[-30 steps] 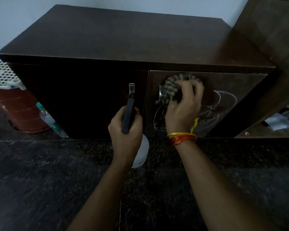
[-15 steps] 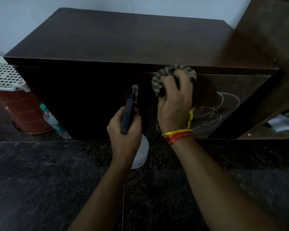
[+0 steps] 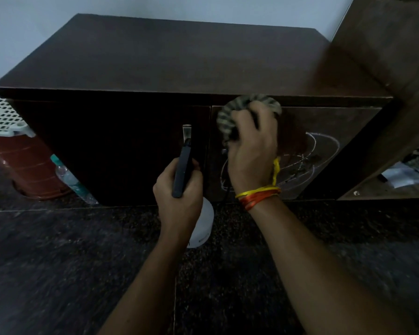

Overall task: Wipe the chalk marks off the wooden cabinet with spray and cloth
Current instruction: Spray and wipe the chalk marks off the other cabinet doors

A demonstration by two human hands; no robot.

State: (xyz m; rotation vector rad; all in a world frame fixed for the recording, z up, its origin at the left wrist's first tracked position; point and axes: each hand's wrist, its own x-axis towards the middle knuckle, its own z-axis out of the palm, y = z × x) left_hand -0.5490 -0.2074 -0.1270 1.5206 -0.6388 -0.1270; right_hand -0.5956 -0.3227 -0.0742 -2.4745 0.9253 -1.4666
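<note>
A low dark wooden cabinet (image 3: 169,59) stands on the floor with two doors. White chalk marks (image 3: 322,153), looping ovals and crossing lines, cover its right door. My right hand (image 3: 250,151) grips a bunched striped cloth (image 3: 228,112) and presses it against the top left corner of that door, just under the cabinet's top edge. My left hand (image 3: 179,201) holds a spray bottle (image 3: 202,223) with a white body and a black head in front of the gap between the doors. A metal handle (image 3: 186,131) shows on the left door, just above the bottle's nozzle.
A dark speckled stone floor (image 3: 82,262) fills the foreground. At left stand a red-brown bucket (image 3: 27,170) under a white perforated basket (image 3: 3,117), with a plastic water bottle (image 3: 70,181) lying beside the cabinet. A wooden panel (image 3: 392,44) rises at right, with clutter behind it.
My right hand has carried the cloth up and to the left, from beside the door handle to the door's top corner. My left hand has kept the spray bottle in place.
</note>
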